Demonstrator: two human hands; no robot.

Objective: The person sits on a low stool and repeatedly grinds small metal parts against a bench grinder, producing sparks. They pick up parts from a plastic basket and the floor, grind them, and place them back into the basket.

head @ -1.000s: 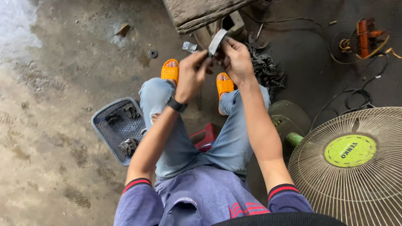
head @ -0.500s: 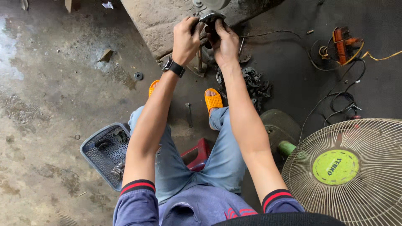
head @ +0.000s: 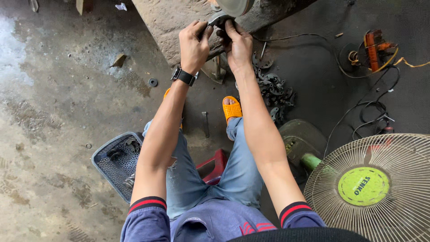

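Underfoot, stained concrete floor (head: 53,112), dark clutter.

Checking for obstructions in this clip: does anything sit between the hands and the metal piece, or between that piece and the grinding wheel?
Nothing visible. Both the left hand and right hand already grip the metal piece, which sits right under the grinding wheel; whether they touch cannot be told.

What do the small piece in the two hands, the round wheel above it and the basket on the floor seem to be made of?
The small piece, pinched between the left hand and the right hand, looks like dull grey metal with a faint sheen. The round wheel looks like matte grey-beige abrasive stone, though only part shows. The basket looks like grey-blue moulded plastic, given its perforated mesh walls.
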